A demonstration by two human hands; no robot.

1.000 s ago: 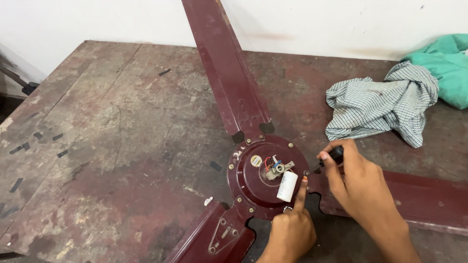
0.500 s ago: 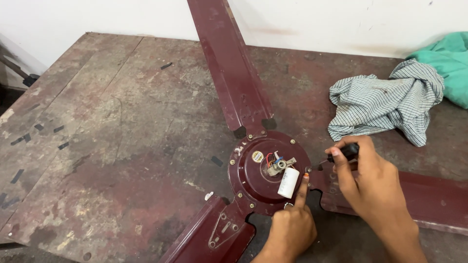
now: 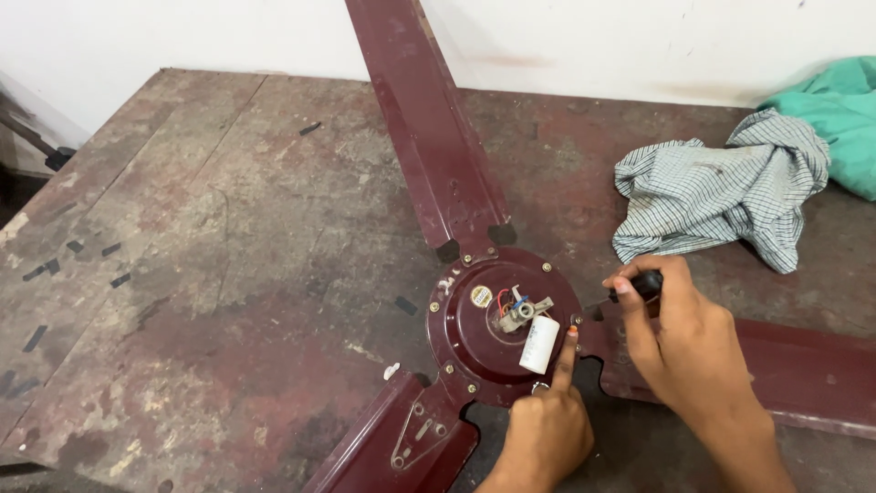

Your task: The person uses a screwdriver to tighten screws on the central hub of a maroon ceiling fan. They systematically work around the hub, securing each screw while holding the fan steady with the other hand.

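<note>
- Head view, looking down: dark maroon ceiling fan (image 3: 500,319) lying flat on a worn, stained metal table (image 3: 210,274), motor housing facing up, sitting toward the near right part of the tabletop.
- Three blades showing: one blade (image 3: 420,119) running away toward the wall, one off to the right under the right forearm, one toward the near edge with its bracket and screws visible.
- On the hub: small white cylindrical capacitor (image 3: 538,344) lying on its side, with a few red and blue wires and a grey clip just beside it at the centre.
- Left hand (image 3: 546,429) mostly curled, index finger stretched out, tip pressed on a screw (image 3: 576,320) at the right rim of the housing.
- Right hand (image 3: 680,342) closed round the black handle of a screwdriver (image 3: 630,292), tip aimed at that same rim screw, right next to the left fingertip.
- Crumpled checked cloth (image 3: 712,187) on the table past the right hand, well apart from the fan hub.
- Green cloth (image 3: 835,119) behind it at the far right edge, touching the checked one.
- White wall along the back.
</note>
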